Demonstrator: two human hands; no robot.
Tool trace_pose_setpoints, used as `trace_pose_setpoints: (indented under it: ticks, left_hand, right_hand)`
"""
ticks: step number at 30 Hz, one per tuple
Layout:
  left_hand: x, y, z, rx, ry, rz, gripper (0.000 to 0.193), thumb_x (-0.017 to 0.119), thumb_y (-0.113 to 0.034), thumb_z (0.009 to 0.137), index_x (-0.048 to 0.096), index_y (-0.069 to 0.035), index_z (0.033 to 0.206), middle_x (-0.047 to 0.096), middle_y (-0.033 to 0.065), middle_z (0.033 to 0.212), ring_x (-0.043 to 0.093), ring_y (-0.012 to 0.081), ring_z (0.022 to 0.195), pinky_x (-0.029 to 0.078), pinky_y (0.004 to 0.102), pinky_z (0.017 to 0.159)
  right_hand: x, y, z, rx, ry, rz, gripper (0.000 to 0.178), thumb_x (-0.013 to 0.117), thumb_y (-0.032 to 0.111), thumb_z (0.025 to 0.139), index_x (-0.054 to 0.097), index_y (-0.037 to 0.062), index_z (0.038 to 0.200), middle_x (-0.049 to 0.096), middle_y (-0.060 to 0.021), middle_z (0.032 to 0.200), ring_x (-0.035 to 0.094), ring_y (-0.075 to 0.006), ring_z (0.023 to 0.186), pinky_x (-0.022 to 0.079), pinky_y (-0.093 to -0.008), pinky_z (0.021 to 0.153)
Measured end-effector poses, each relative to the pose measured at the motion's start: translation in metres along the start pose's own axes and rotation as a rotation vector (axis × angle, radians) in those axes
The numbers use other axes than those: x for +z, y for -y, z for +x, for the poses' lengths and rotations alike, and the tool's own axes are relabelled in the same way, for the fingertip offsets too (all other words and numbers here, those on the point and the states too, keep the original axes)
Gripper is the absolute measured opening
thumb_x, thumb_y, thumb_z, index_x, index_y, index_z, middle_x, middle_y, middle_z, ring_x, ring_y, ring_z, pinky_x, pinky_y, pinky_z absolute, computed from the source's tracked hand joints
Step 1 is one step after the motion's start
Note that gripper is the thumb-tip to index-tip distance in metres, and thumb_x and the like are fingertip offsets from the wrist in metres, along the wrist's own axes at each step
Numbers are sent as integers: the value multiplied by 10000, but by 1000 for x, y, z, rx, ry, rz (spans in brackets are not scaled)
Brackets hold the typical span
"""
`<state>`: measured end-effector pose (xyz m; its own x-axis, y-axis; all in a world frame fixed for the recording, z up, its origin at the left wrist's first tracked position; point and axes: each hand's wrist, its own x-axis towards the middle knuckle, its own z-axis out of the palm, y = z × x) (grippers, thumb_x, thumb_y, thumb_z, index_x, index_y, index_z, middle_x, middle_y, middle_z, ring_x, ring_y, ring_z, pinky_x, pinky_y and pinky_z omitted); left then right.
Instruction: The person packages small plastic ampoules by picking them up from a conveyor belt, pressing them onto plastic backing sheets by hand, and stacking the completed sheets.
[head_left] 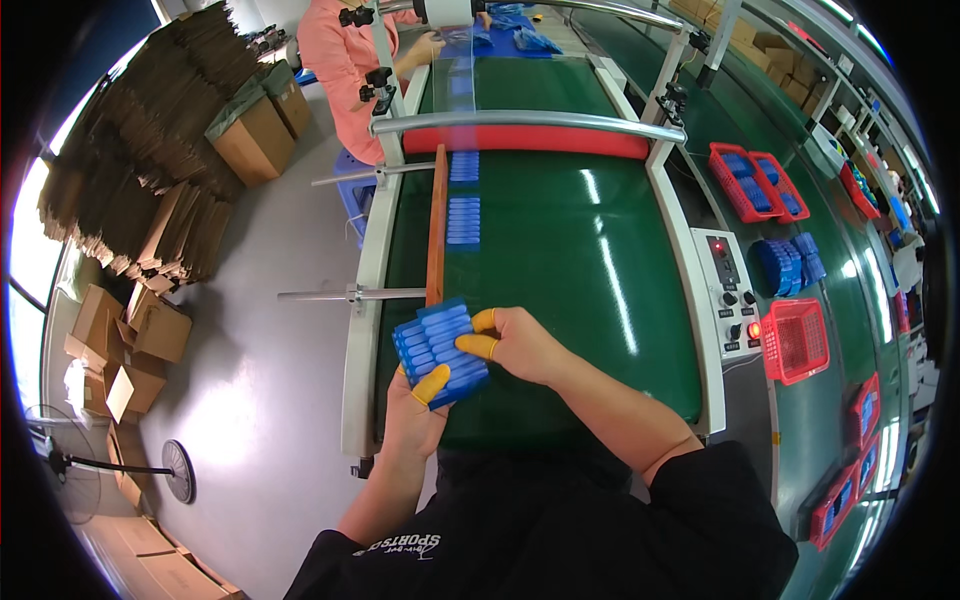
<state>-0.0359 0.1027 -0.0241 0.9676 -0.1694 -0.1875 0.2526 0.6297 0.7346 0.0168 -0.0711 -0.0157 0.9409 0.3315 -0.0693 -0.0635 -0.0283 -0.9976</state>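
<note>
My left hand (pixel 415 408) holds several flat blue ribbed packs (pixel 433 345) fanned over one another, its yellow-covered thumb pressed on top. My right hand (pixel 517 345), with yellow finger cots, pinches the right edge of the upper pack. Both hands are over the near left part of a green conveyor belt (pixel 570 290). Ahead of them, two similar blue packs, a nearer one (pixel 463 221) and a farther one (pixel 464 167), lie in line on the belt. They sit beside an orange-brown guide bar (pixel 437 235). What the packs contain is too small to tell.
A red roller (pixel 540 140) and metal bar (pixel 530 122) cross the belt ahead. Beyond at left stands a co-worker in pink (pixel 345 75). At right are a control box (pixel 727 300), a red basket (pixel 797 342) and stacked blue packs (pixel 785 267). Cartons (pixel 255 140) stand left.
</note>
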Motion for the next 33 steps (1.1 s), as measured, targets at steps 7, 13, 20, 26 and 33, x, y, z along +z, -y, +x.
trace_pose_setpoints:
  ticks: [7,13,20,26,33]
  left_hand:
    - [-10,-5,-5,-16,-84,-47,360,552,-179,938,451,-12,1241,584,213,1159,617,382,1021,535,459,857]
    - [-8,-6,-13,-36,-130,-40,360,550,-175,940,447,-10,1243,584,222,1152,617,384,1018,535,462,857]
    - [-12,-5,-13,-30,-112,-17,368,553,-181,940,443,-14,1248,584,222,1153,617,385,1018,533,466,857]
    - [-12,-8,-10,-52,-55,-149,367,544,-108,931,431,-4,1264,571,225,1182,602,389,1051,509,460,905]
    - [-4,2,2,-28,60,-48,387,551,-52,901,464,-11,1276,586,145,1191,617,302,1050,511,411,911]
  right_hand:
    - [-42,9,60,98,-245,-7,190,636,106,874,638,-34,1002,619,-28,719,523,-84,545,421,-231,491]
    - [-31,-19,97,55,-433,-425,287,687,139,809,614,-61,1002,649,-152,745,659,-268,690,516,-348,618]
    - [-28,-18,92,29,-526,-867,404,723,322,794,602,-31,949,646,-209,975,655,-325,845,520,-402,715]
    - [-35,7,50,-23,-510,-589,370,699,313,828,662,-31,959,665,-163,958,652,-276,802,513,-337,692]
    - [1,7,0,124,43,-113,238,682,148,860,648,-55,979,662,-105,824,618,-143,744,495,-279,670]
